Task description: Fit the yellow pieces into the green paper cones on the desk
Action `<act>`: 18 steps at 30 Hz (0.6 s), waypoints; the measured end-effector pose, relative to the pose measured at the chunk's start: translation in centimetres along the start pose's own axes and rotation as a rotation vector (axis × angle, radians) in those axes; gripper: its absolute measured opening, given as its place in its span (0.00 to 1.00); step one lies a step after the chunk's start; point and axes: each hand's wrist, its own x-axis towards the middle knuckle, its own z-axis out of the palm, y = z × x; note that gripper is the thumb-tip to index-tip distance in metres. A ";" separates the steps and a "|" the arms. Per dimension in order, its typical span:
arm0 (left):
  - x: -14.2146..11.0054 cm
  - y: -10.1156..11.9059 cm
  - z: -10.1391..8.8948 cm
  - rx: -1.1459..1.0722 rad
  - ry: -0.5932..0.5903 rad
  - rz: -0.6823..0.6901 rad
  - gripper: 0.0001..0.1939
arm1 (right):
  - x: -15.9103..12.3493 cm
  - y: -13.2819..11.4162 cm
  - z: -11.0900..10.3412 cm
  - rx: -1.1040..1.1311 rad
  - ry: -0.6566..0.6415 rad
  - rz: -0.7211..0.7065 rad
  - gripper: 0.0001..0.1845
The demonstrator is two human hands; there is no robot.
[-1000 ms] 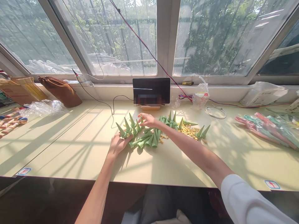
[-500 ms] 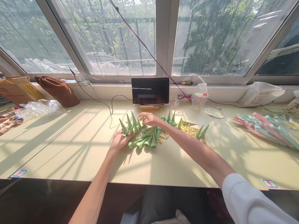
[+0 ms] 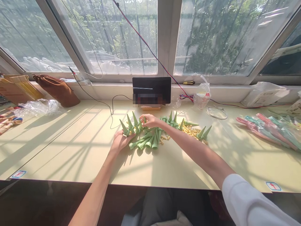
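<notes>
Several green plastic cone-shaped spikes stand point-up in a row near the middle of the table. My left hand (image 3: 119, 140) is closed around the base of the leftmost upright spike (image 3: 124, 128). Beyond the row, my right hand (image 3: 150, 121) curls its fingers at a spike (image 3: 145, 119) at the row's right end; its fingertips are partly hidden. Between my hands, several more green spikes (image 3: 148, 142) lie on their sides, wide ends toward me. Small yellow pegs (image 3: 189, 131) are heaped to the right, with a pair of upright spikes (image 3: 203, 133) beside them.
A dark tablet (image 3: 151, 89) on a stand is at the back. A brown pouch (image 3: 57, 91) and clear plastic wrap (image 3: 39, 108) sit at left. On the right lie a coiled white cable (image 3: 216, 113) and bagged pink and green items (image 3: 265, 130). The table's front edge (image 3: 164, 186) is near me.
Compared with a second ago, my left hand and the upright spikes have shifted slightly right and away from me. My right hand has barely moved, and the last half second shows almost no change.
</notes>
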 end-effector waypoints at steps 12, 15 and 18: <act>-0.2 0.5 -0.3 -0.059 -0.012 -0.041 0.14 | 0.1 1.0 -0.2 0.038 -0.022 -0.021 0.23; -0.4 0.8 -0.5 -0.099 -0.028 -0.054 0.18 | 0.1 1.0 -0.1 0.014 -0.017 -0.023 0.25; -0.8 1.4 -0.7 -0.158 -0.049 -0.091 0.22 | 0.0 1.0 -0.1 -0.040 0.022 -0.049 0.26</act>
